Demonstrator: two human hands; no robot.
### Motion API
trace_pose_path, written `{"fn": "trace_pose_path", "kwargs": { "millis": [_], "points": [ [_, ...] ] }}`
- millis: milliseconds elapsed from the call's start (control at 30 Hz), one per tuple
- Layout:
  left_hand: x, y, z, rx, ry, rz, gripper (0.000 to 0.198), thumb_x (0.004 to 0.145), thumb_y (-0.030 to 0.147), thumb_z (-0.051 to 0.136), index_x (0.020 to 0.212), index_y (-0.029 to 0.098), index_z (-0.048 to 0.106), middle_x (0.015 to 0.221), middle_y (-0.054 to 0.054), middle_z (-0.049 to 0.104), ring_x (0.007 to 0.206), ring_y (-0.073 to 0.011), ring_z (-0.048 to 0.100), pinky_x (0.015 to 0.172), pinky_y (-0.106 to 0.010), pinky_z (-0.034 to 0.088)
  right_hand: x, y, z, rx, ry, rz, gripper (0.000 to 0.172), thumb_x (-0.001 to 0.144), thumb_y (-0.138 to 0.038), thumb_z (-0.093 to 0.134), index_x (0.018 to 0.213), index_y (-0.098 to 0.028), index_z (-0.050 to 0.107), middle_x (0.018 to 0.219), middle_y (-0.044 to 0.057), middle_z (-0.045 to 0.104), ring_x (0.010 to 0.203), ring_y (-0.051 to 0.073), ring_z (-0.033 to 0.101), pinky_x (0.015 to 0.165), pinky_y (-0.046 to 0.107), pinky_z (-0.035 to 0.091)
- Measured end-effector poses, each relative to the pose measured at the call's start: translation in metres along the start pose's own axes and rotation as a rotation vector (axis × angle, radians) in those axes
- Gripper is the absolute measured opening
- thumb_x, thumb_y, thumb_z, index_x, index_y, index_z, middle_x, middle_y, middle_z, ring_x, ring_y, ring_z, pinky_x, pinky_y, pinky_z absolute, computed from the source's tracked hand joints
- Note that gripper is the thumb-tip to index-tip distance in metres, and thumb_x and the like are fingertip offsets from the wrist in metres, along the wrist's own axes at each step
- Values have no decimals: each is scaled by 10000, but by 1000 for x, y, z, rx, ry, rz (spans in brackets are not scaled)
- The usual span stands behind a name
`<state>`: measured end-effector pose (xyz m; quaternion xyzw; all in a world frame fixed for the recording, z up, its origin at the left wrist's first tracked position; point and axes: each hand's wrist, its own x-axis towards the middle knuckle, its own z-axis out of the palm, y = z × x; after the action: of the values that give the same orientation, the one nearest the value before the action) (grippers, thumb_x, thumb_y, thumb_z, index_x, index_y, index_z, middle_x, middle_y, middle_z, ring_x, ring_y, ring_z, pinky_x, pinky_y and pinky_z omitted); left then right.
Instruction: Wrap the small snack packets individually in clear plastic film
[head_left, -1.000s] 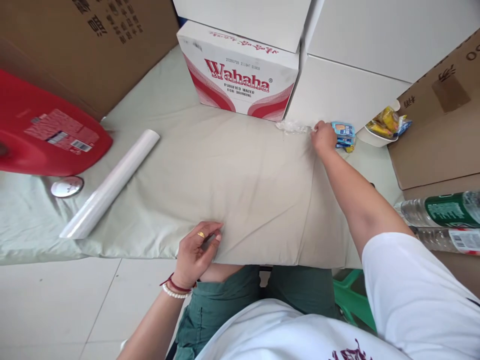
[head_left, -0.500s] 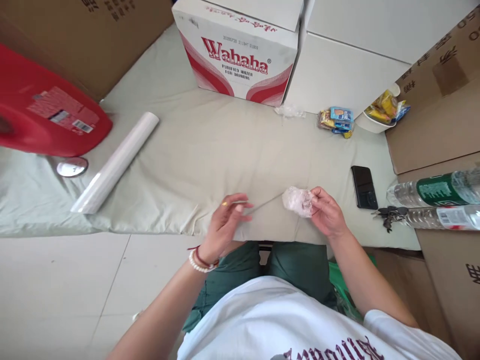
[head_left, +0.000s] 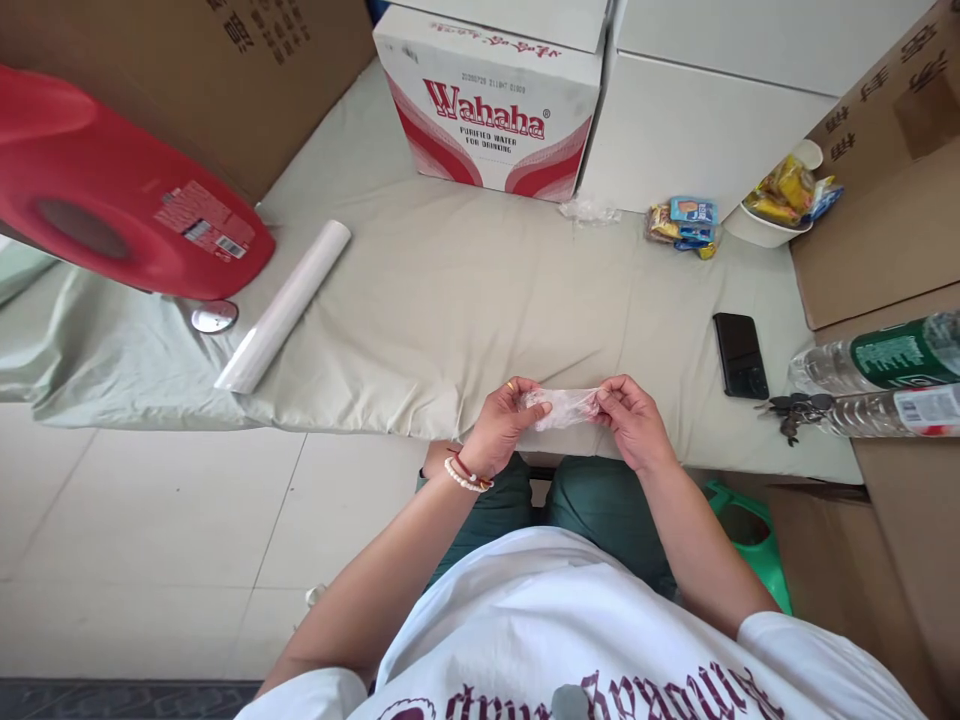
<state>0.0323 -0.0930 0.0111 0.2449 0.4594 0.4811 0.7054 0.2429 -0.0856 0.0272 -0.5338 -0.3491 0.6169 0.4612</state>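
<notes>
Both of my hands meet at the near edge of a pale cloth-covered surface (head_left: 420, 300). Between them is a crumpled piece of clear plastic film (head_left: 566, 407). My left hand (head_left: 504, 425) pinches its left end and my right hand (head_left: 634, 425) pinches its right end, stretching it a little. A ring shows on my left hand and bead bracelets on that wrist. My lap in green trousers is just below the hands.
A white roll of film (head_left: 283, 307) lies at the left beside a round metal lid (head_left: 214, 316) and a red container (head_left: 120, 200). At the back stand a Wahaha box (head_left: 491, 110), another plastic scrap (head_left: 590, 210), snack packets (head_left: 686, 222) and a bowl (head_left: 780, 195). Phone (head_left: 740, 355), keys (head_left: 795, 412) and bottles (head_left: 885, 385) lie right.
My right hand drew back from the far snack packets with the clear plastic. My left hand left the cloth edge and took hold of the plastic's other end.
</notes>
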Motion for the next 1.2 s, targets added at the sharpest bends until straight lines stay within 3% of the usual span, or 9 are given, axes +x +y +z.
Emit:
{"fn": "trace_pose_path", "kwargs": {
  "millis": [200,300,400,500,633,733,833,1000,1200],
  "points": [
    [-3,7,-14,160,22,10,405,671,459,943,799,177,682,735,28,602,654,-94,471,613,-249,339,-3,1,-8,0,44,-2,431,701,-531,929,821,-238,638,747,-25,673,576,108,560,509,232,482],
    [-9,13,-12,203,-77,88,384,727,466,915,778,175,670,985,-39,684,842,-135,558,729,-261,406,-5,-1,-8,29,30,-31,427,719,-527,921,828,-241,624,710,-43,630,573,96,533,532,225,468],
    [-14,12,-4,45,-202,65,406,784,490,877,804,184,610,1229,-74,679,994,-174,601,813,-286,449,-7,-1,-2,87,33,-54,432,736,-532,907,867,-253,604,799,-35,659,706,115,611,639,233,533],
    [-15,4,4,-60,-163,23,457,796,535,865,863,210,550,990,-8,665,758,-106,536,681,-248,419,-6,4,5,105,63,-13,478,756,-586,866,929,-282,541,807,-49,652,664,127,625,538,235,514],
    [-15,-4,5,14,-22,15,517,775,601,865,888,217,537,719,77,478,603,-68,395,556,-214,331,-2,16,10,43,166,-24,489,803,-637,797,952,-286,490,670,-91,573,463,96,515,380,209,373],
    [-18,-2,2,-50,-103,-67,609,694,568,935,1061,227,589,877,41,620,722,-88,557,644,-225,444,2,23,8,7,223,-46,460,829,-622,771,948,-281,485,658,-100,552,432,82,485,359,200,329],
    [-20,0,-1,-80,-209,-103,744,605,392,1015,1210,227,615,1105,-32,699,922,-146,665,824,-293,525,2,24,7,21,270,-81,437,845,-608,765,945,-278,495,650,-97,544,441,83,484,373,206,328],
    [-16,-1,-9,23,-40,-101,425,657,370,968,866,157,665,818,5,659,743,-96,604,678,-232,472,-3,15,4,96,326,-210,418,845,-581,798,918,-272,526,705,-68,580,534,99,537,478,229,432],
    [-14,8,-11,-114,66,-23,450,701,403,932,912,203,589,867,35,649,834,-111,647,790,-276,569,-12,10,-20,12,198,-85,380,770,-515,874,857,-242,625,734,-36,643,587,99,539,524,220,437]
  ]
}}
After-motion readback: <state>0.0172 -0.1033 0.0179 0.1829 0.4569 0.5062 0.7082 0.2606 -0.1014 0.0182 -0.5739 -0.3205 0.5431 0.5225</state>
